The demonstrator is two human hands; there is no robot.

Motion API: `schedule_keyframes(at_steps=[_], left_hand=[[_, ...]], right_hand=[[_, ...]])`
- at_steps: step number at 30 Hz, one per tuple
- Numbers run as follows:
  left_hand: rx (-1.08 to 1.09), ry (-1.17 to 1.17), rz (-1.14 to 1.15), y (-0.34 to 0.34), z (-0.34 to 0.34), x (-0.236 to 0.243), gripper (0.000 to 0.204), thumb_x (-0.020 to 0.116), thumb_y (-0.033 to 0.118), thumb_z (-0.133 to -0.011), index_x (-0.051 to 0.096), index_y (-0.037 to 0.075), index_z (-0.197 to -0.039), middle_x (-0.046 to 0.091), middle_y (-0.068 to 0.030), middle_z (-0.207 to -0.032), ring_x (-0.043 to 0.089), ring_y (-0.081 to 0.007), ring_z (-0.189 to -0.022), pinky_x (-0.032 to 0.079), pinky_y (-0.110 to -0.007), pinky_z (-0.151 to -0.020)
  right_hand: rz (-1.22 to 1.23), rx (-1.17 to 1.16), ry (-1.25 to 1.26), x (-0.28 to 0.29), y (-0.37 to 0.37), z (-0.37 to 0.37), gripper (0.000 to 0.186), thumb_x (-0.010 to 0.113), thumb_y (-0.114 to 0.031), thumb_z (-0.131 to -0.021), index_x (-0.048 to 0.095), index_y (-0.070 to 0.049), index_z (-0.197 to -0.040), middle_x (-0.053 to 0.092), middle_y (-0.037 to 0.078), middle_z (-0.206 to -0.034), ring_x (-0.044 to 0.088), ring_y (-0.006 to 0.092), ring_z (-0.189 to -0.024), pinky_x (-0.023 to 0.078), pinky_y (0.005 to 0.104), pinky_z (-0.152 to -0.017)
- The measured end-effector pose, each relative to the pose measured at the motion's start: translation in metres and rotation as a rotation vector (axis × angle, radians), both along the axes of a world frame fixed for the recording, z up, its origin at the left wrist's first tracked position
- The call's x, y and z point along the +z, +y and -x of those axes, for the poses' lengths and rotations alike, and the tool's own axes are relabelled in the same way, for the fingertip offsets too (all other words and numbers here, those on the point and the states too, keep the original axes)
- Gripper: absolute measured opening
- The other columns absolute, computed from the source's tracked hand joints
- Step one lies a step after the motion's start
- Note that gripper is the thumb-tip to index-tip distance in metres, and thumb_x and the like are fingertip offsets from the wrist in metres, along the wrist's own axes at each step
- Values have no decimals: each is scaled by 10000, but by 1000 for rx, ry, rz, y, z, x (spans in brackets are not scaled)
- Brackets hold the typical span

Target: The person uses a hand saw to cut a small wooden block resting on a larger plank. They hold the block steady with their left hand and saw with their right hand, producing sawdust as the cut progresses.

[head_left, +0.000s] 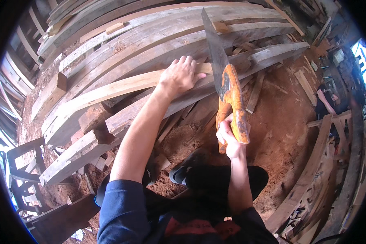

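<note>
My left hand [178, 76] is closed over a pale wooden strip [118, 87], near its right end, with the fingers curled across it and the thumb pointing right. In my right hand [231, 140] is a handsaw [228, 83] with a worn orange handle, my fingers wrapped round the grip. The saw's grey blade points away from me, at the right end of the strip. Whether the teeth touch the wood, I cannot tell. Under and beside the strip lie thick timber beams [268, 57].
Long beams fill the far side, with a short wood block [114, 27] on top. Reddish sawdust [282, 118] covers the ground. A dark wooden frame [26, 162] stands at the left. Stacked planks [305, 183] lie at the right, where another person's arm [325, 101] shows.
</note>
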State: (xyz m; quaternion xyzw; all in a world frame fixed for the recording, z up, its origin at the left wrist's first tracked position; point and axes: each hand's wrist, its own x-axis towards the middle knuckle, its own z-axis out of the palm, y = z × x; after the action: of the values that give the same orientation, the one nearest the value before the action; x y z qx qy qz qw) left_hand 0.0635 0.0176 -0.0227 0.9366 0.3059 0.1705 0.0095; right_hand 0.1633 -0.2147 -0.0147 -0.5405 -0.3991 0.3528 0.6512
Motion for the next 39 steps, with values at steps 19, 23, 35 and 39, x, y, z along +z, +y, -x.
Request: schedule_keyframes(at_steps=[19,23,35,39], left_hand=[[17,60,25,-4,0,4,648,366,551,-963,555,-54,-1092,556,-202,-1111,541,-329,-1097,449,-425,-939],[62,57,1,1,-6,5,651,361,549,-964,553,-55,-1115,559,-196,-1123,539,-315,-1101,448,-415,-945],[22,12,-56,4,1,2,618,398,552,-951,576,-32,-1048,582,-186,-1069,565,-314,-1058,468,-408,-895],[-4,-40,-35,2,1,2,587,452,517,-946,569,-52,-1025,576,-215,-1047,572,-353,-1026,469,-427,-894]], right_hand=[[9,-65,-215,-15,-56,17,204,684,-140,-847,560,-32,-726,497,10,-553,475,98,-497,363,273,-470],[49,-21,-275,5,-42,16,227,689,-161,-857,559,-26,-728,499,19,-551,475,109,-497,375,279,-483],[-7,-54,-83,-12,-50,6,172,663,-111,-856,565,-20,-748,512,25,-578,474,116,-506,367,272,-500],[-40,-53,47,-10,-51,5,176,667,-112,-857,565,-26,-743,505,7,-558,455,91,-478,355,252,-476]])
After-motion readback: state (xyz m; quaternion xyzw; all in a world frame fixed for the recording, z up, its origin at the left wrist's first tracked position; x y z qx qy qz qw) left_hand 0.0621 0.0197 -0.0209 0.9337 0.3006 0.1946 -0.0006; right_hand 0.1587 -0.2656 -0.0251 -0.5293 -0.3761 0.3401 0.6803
